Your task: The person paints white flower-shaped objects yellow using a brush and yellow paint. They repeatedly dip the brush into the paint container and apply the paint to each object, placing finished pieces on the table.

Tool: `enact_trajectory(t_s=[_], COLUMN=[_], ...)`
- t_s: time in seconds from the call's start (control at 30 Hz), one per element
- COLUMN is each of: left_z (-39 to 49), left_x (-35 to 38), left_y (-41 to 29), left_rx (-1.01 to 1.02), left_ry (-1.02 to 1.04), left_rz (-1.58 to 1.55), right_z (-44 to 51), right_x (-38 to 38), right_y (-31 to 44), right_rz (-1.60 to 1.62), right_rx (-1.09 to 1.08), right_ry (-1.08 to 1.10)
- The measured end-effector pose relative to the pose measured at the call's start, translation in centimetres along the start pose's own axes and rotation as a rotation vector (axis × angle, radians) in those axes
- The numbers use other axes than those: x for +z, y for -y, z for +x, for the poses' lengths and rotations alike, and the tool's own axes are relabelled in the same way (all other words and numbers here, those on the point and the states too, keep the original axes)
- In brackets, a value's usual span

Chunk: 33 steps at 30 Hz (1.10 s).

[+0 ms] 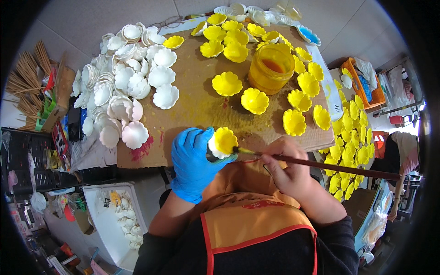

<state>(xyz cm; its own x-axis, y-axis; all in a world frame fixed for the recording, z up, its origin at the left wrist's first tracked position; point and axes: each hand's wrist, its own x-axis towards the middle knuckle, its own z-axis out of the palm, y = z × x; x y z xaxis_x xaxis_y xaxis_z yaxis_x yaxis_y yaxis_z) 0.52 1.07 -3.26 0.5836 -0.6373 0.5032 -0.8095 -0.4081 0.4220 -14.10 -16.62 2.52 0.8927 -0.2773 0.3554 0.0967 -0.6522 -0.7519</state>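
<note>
My left hand (192,161), in a blue glove, holds a small flower-shaped cup (225,141) between thumb and fingers, its inside largely yellow and its left rim and outer side white. The bare right hand (288,165) grips a long-handled paintbrush (330,166), whose dark bristles touch or nearly touch the cup's right edge. Beyond the hands stands a glass jar (271,70) with orange-yellow liquid. Around it lie several yellow flower cups (254,101). White flower cups (161,76) are heaped and stacked at the left of the stained cardboard (192,113).
Many yellow cups (354,137) cover a surface at the right, near an orange basket (378,92). Wooden sticks (29,77) stand in a box at the left. Below is a white foam box (103,220) with pale pieces. Another person (405,151) is at the far right.
</note>
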Motion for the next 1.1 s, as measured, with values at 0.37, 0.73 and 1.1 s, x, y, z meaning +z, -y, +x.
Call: enact_trajectory(t_s=[0.37,0.73,1.1], left_z=[0.0,-1.7,3.5], left_x=[0.1,-2.7,-4.0], left_y=[-0.5,-1.6,3.8], left_rx=[-0.063,0.01,0.089], left_ry=[-0.045,0.135,0.486], left_rz=[0.004,0.05,-0.469], right_z=[-0.1,1.2,2.2], right_x=[0.0,2.1,0.5], right_y=[0.1,0.5,-1.4], right_rz=[0.001,-0.004,0.136], right_rx=[-0.006,-0.045,-0.104], right_ry=[-0.08,0.073,0.215])
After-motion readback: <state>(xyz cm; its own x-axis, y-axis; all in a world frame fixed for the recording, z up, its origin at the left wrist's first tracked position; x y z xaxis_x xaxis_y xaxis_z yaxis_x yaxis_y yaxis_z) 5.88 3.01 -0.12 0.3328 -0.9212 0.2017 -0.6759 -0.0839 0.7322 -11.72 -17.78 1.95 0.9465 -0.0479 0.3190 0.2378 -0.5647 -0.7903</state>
